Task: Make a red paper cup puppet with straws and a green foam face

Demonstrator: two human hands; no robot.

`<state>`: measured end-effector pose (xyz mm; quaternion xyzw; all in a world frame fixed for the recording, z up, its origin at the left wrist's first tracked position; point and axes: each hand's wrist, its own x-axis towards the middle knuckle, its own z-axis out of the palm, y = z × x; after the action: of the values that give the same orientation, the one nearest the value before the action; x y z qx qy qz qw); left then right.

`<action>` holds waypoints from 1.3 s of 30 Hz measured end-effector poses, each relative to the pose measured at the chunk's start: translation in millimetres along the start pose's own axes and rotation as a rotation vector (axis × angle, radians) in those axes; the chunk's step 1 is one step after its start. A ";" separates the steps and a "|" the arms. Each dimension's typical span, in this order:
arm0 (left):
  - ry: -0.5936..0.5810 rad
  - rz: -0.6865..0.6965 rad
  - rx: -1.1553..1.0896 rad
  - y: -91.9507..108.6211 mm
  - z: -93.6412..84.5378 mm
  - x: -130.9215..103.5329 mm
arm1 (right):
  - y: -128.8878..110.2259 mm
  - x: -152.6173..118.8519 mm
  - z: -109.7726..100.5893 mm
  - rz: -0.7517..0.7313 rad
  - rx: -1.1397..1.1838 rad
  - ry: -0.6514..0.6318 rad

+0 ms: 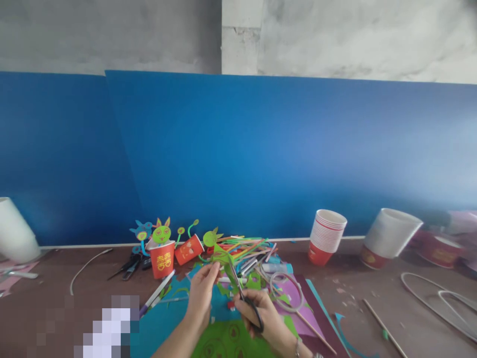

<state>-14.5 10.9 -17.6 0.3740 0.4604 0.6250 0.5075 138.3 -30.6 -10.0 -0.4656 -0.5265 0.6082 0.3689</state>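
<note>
My left hand (203, 287) pinches a piece of green paper (222, 256) between thumb and fingers, above the middle of the work area. My right hand (261, 315) is closed round the black handles of a pair of scissors (238, 284), whose blades point up and left and meet the green paper. Below my hands lies a green sheet (219, 343) with drawn shapes on it. Under it is a blue sheet (152, 330), strewn with green scraps. Just beyond my hands, a red paper cup (163, 261) stands upright with a green paper animal head (162, 232) at its top.
Another red cup (189, 249) lies tilted beside it. Coloured pipe cleaners (246, 251) are heaped behind my hands. Stacked paper cups (327, 236) stand at the right, near a white cup stack (391, 236). Sticks (383, 325) and a cable (439, 293) lie on the brown table. A blue panel (261, 159) closes off the back.
</note>
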 end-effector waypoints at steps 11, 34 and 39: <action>-0.011 0.210 0.298 13.9 0.8 -10.4 | -6.1 -6.4 2.5 0.027 0.009 -0.062; -0.215 0.293 0.453 25.7 -0.2 -13.3 | -3.5 -2.0 -6.0 -0.009 0.031 -0.083; -0.223 0.282 0.442 24.8 0.4 -11.9 | -6.7 -3.1 -4.4 -0.034 0.023 -0.072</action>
<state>-18.9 -2.2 6.2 0.6021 0.4702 0.5290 0.3694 143.1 -31.1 -2.9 -0.4300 -0.5401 0.6245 0.3652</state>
